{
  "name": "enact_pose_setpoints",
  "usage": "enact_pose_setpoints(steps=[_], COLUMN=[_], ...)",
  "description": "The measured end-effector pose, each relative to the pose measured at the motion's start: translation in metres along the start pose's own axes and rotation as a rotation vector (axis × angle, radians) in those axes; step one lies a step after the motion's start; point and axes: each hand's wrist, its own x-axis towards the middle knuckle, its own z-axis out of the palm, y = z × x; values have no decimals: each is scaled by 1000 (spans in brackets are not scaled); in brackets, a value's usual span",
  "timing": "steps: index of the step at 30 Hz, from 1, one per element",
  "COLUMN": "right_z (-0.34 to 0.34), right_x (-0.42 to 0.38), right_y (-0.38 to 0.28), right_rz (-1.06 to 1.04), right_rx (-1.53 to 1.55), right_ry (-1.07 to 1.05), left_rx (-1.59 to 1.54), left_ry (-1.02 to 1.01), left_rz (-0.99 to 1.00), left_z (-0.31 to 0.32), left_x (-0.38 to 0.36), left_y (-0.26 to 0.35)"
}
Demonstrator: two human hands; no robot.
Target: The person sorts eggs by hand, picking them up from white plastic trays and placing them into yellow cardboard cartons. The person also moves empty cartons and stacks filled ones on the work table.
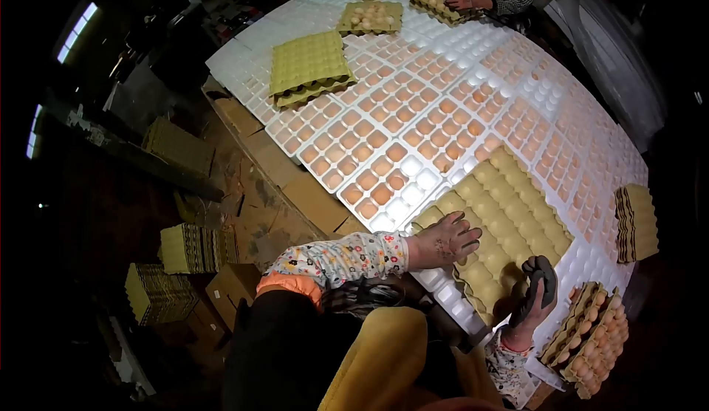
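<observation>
A large yellowish cardboard egg tray [509, 208] lies over the white plastic trays near the table's front edge. My left hand [445, 242], its fingers spread, rests on the tray's left part. My right hand [537, 293] is at the tray's lower right edge, dark-gloved fingers curled; whether they grip the edge is hard to make out. Behind the cardboard tray, white plastic trays [396, 131] hold brown eggs in their cells, with a few cells near the front left without eggs. To the right of my right hand, tilted cardboard trays full of eggs [597, 344] stand stacked.
Empty cardboard trays [309, 65] lie at the back left, beside a tray with some eggs [371, 17]. A co-worker's hand [459, 1] touches another egg tray at the back. More cardboard stacks stand at the right edge [636, 223] and on the floor [190, 248].
</observation>
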Motion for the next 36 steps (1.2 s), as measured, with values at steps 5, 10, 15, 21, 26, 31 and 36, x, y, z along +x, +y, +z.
enact_pose_setpoints(steps=[5, 10, 15, 21, 26, 31, 36], right_z=[54, 156, 221, 205, 167, 157, 167], right_x=[-18, -33, -22, -70, -138, -160, -173], right_y=[8, -14, -14, 27, 85, 127, 69], right_rz=[261, 407, 509, 703, 765, 728, 741], right_rx=[71, 99, 28, -170, -346, -454, -501], right_ry=[99, 65, -46, 48, 123, -55, 79], left_rx=[194, 335, -416, 225, 409, 348, 456], left_ry=[-76, -200, -45, -540, -477, -551, -352], left_rz=[-581, -1332, -1355, -1085, -1033, -1100, -1002], left_z=[-94, -181, -147, -115, -87, -50, -11], left_x=[-122, -172, -190, -224, -250, -263, -253], left_y=[-195, -397, -575, -513, -496, -498, -497])
